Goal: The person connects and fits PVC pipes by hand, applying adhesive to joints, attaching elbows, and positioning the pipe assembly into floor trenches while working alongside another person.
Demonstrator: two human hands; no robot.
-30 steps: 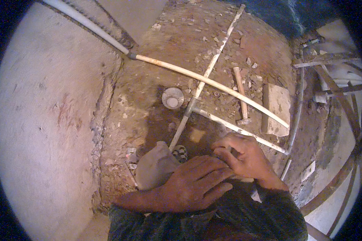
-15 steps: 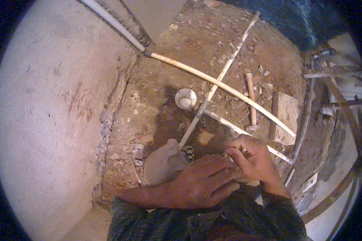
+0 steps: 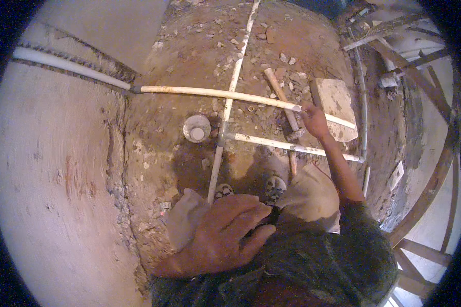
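A long white plastic pipe (image 3: 189, 91) runs from a dark coupling at the left wall across the dirt floor. My right hand (image 3: 314, 122) reaches forward and closes on this pipe toward its right part, with the pipe showing on both sides of the hand. Back up, my left hand (image 3: 233, 225) hangs over my left knee, fingers stretched to the right and apart from the thumb, with nothing visible in them. Under the long pipe, a second white pipe (image 3: 235, 71) meets a grey tee (image 3: 224, 134), from which a branch pipe (image 3: 271, 143) leads right.
A hammer (image 3: 277, 87) lies beside a pale block (image 3: 335, 97). Left of the tee stands a small round white container (image 3: 196, 128). Stones and rubble litter the dirt. A plastered wall (image 3: 61, 153) rises at left; wooden poles (image 3: 440, 199) stand at right.
My hands were together near my lap. Now the right has moved forward and closed on the long pipe, while the left stays low. The view has shifted, and my right knee shows.
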